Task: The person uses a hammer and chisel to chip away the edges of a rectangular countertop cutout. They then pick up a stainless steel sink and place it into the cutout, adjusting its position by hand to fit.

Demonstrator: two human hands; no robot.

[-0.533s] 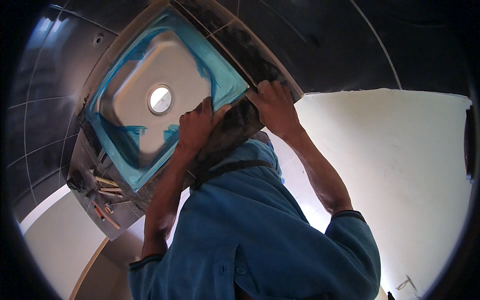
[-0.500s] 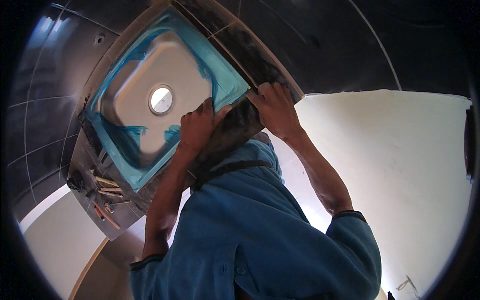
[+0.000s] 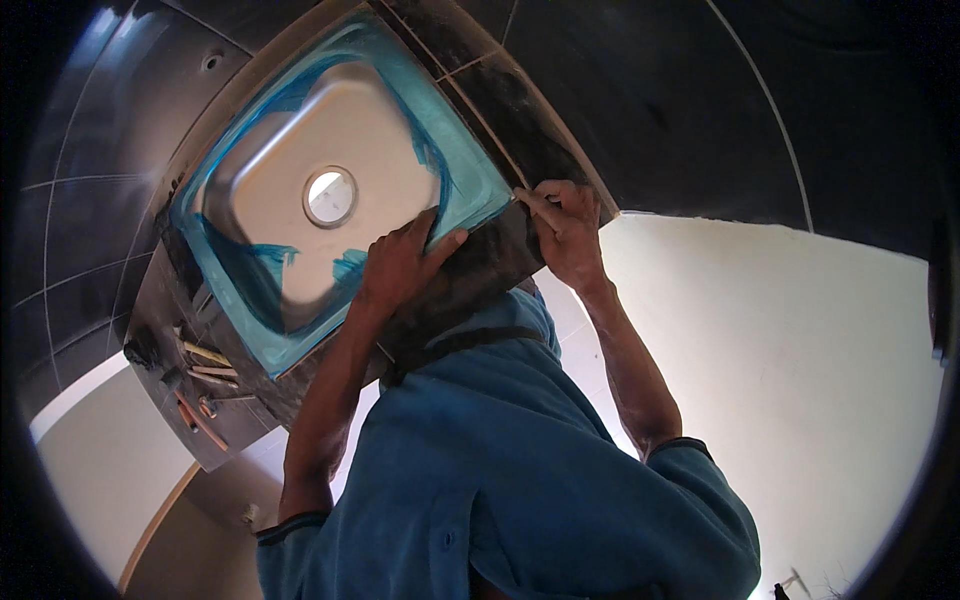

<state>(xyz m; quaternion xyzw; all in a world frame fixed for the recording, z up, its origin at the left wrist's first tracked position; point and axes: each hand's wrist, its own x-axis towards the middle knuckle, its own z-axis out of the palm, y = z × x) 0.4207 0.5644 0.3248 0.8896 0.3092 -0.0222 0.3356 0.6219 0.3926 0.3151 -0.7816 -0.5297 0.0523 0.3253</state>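
A steel sink (image 3: 388, 150) with blue protective film on its rim sits in a dark tiled counter (image 3: 480, 255). My left hand (image 3: 398, 262) lies on the sink's near rim, fingers stretched over the bowl's edge and thumb apart. At the sink's right corner is my right hand (image 3: 572, 235). One of its digits reaches to the corner while the other fingers curl in. Whether something small is pinched there, I cannot make out. Through the round drain hole (image 3: 330, 197) shows a bright patch below.
Several hand tools with light and orange-brown handles (image 3: 205, 352) lie at the counter's left end, beside a black bundle (image 3: 140, 352). Dark tiled walls (image 3: 650, 100) rise behind the counter. A white wall (image 3: 770, 330) stands on the right.
My right hand has shifted slightly back from the sink's corner, with one digit now stretched toward it. The left hand stays on the rim, its fingers flatter. The whole view has shifted a little.
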